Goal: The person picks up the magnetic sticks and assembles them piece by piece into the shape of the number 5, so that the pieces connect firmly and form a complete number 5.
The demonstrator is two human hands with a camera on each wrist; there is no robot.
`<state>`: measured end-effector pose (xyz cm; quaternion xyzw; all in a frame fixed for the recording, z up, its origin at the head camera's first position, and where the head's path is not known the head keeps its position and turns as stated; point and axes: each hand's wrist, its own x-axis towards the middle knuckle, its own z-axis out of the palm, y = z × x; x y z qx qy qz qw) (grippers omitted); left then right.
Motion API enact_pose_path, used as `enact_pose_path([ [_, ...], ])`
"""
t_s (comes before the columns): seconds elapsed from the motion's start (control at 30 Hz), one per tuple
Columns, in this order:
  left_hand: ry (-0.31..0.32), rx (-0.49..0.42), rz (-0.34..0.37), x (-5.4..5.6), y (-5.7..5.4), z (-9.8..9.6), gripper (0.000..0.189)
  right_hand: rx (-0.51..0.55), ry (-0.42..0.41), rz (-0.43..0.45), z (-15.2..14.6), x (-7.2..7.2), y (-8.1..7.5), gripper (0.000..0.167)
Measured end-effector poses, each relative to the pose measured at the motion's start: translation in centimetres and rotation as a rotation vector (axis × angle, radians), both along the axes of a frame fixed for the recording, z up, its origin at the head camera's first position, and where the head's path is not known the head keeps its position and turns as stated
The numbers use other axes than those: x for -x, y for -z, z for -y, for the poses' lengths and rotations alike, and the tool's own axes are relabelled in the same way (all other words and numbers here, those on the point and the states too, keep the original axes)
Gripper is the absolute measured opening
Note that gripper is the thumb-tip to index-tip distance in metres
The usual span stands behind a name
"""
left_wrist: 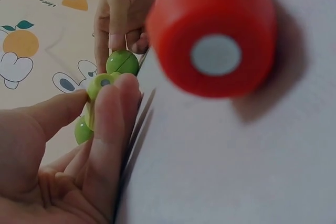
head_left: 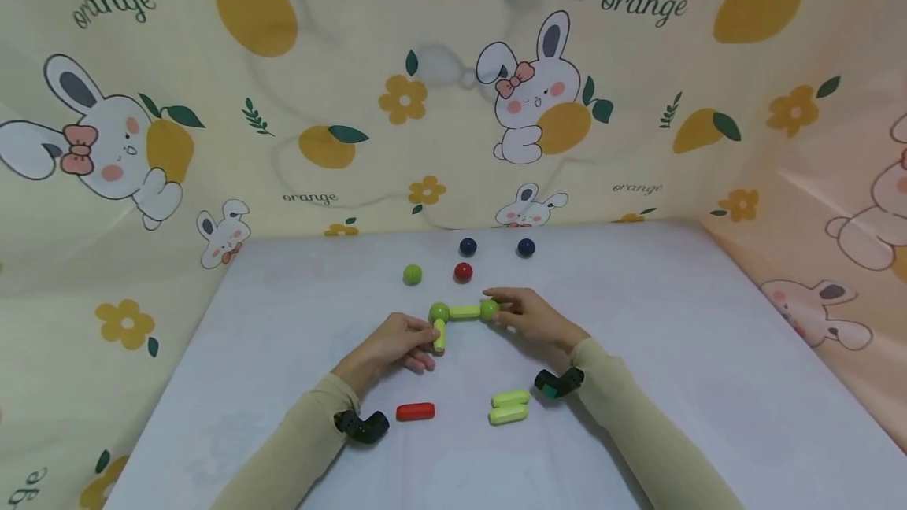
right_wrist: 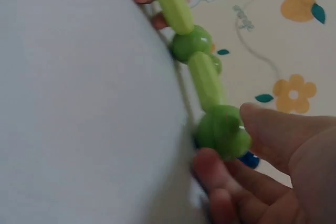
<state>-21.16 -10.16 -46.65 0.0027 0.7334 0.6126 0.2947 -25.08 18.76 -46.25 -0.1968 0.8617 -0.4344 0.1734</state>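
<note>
Two light green rods and two green balls form an L in the head view. My left hand (head_left: 397, 341) pinches the near rod (head_left: 440, 335) between thumb and fingers, and its free end with a grey disc (left_wrist: 105, 82) shows in the left wrist view. That rod meets the corner ball (head_left: 439, 312). From there the second rod (head_left: 464, 312) runs right to the end ball (head_left: 490, 310). My right hand (head_left: 533, 316) holds this end ball between thumb and fingertips, as the right wrist view shows up close.
Behind the L lie a loose green ball (head_left: 412, 274), a red ball (head_left: 463, 272) and two dark blue balls (head_left: 468, 246). Nearer me are a red rod (head_left: 415, 412) and two loose light green rods (head_left: 509, 408). A patterned cloth backdrop (head_left: 453, 124) rises behind the white table (head_left: 283, 321).
</note>
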Motion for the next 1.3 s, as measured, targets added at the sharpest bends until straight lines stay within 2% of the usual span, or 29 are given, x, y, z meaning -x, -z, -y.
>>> enact_pose_path([
  [0.13,0.004,-0.007,0.001,0.0,0.1,0.1,0.033,0.048,-0.004,0.015,-0.9,0.8,-0.3,0.047],
  [0.23,-0.004,-0.001,0.003,0.1,0.1,0.2,0.033,0.066,0.004,-0.011,-1.4,1.7,-1.1,0.045],
  [0.43,0.018,0.0,-0.012,0.1,0.1,0.4,0.036,0.061,0.091,-0.033,-2.7,3.8,-1.9,0.044],
  [0.53,0.019,0.002,-0.012,0.1,0.2,0.5,0.036,0.091,0.148,-0.038,-3.3,4.9,-1.9,0.044],
  [0.73,0.015,0.017,-0.012,0.1,0.3,0.8,0.035,0.189,0.331,-0.047,-4.0,6.8,-2.5,0.042],
  [0.87,0.023,0.02,-0.027,0.1,0.0,0.8,0.035,0.248,0.416,-0.057,-4.5,8.0,-2.4,0.041],
  [1.03,0.044,0.01,-0.025,0.0,-0.2,0.7,0.036,0.225,0.423,-0.047,-4.9,9.0,-1.8,0.044],
  [1.17,0.052,0.005,-0.029,0.1,-0.1,0.6,0.035,0.153,0.392,0.0,-4.8,9.4,-1.3,0.049],
  [1.3,0.059,-0.003,-0.029,0.1,-0.1,0.6,0.036,0.063,0.357,-0.003,-4.2,9.3,-1.1,0.051],
])
